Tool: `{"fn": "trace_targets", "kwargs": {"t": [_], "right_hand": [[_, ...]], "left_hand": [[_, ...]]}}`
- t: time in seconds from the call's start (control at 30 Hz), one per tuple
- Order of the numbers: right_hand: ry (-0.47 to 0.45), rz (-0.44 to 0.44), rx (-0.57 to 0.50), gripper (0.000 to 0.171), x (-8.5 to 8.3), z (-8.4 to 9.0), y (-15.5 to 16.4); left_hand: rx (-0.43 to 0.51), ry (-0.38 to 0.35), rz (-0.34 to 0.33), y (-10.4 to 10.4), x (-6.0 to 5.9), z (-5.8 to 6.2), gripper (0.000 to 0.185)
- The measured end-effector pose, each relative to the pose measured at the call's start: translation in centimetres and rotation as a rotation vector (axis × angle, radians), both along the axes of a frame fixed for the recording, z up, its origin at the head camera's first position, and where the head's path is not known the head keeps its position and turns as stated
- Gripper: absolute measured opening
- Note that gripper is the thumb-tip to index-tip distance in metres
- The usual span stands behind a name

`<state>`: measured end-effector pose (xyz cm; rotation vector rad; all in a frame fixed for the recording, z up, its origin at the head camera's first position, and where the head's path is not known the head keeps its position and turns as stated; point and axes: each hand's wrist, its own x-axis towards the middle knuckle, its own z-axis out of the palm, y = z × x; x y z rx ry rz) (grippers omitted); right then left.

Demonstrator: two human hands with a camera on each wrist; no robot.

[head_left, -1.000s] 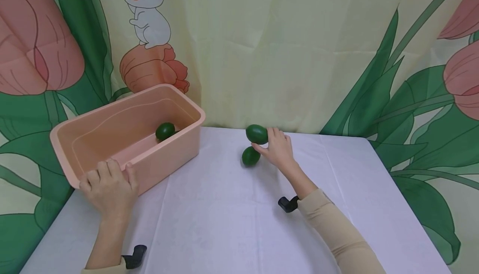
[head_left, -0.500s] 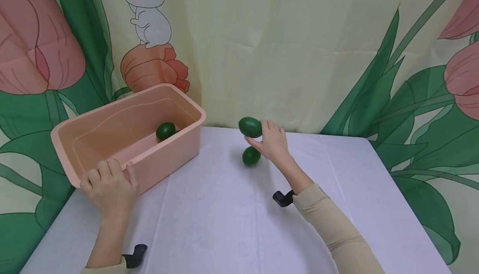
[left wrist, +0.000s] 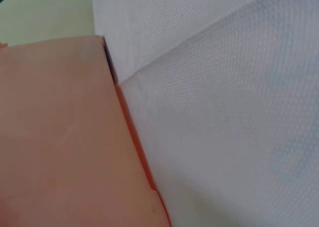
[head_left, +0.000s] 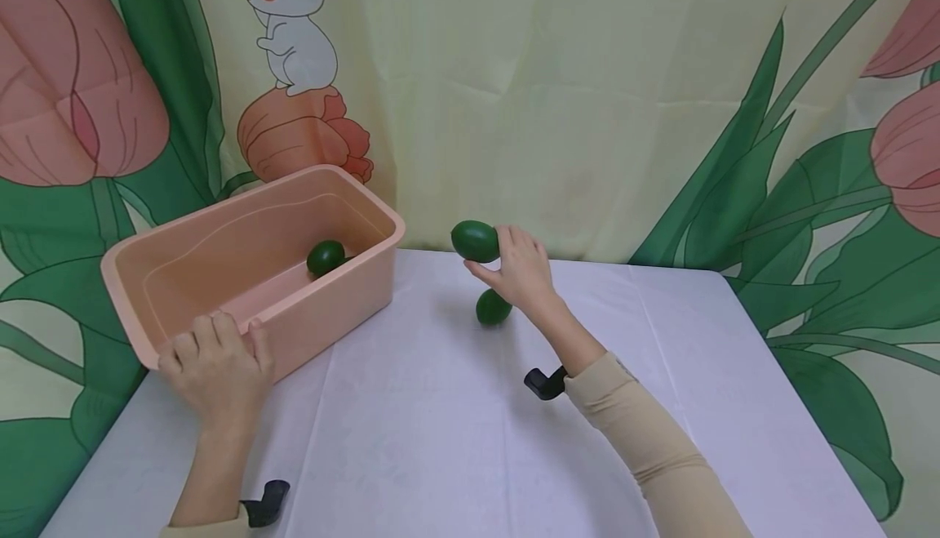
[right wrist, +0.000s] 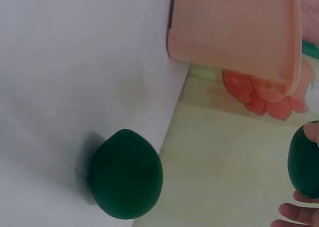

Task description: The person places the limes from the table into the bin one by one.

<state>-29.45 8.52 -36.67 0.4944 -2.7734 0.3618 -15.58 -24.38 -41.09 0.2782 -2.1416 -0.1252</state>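
My left hand (head_left: 220, 371) grips the near left rim of a pink plastic bin (head_left: 338, 309), its fingers curled over the edge. Inside the bin lies a smooth dark green oval fruit (head_left: 325, 258); a dark sliver beside it is mostly hidden by the front wall. Raised over the back of the table, my right hand (head_left: 523, 269) pinches another green oval fruit (head_left: 475, 242) between thumb and fingers. Below that hand a similar green fruit (right wrist: 127, 174), with a slight point at one end, rests on the white cloth. The left wrist view shows the bin's outer wall (left wrist: 65, 137).
A white cloth (head_left: 411, 432) with fold lines covers the table. Close behind its back edge hangs a pale curtain (head_left: 573, 113) printed with tulips and a cartoon animal. A black wrist mount (head_left: 545, 384) sticks out beside the right sleeve.
The right hand has moved up and to the left with its green fruit, away from the one on the cloth. The left hand and the bin stay put.
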Motion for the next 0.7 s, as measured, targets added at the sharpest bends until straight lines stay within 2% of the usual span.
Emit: {"fn": "trace_targets", "kwargs": {"t": [0.5,0.7], "right_hand": [[0.03,0.043,-0.007,0.065,0.3,1.1,-2.5],[0.027,0.068,-0.022,0.064,0.4,1.5,-3.5]], "left_hand": [[0.006,0.007,-0.01,-0.1,0.0,0.2,0.053],[0.008,-0.015,-0.006,0.0,0.1,0.2,0.054]]}}
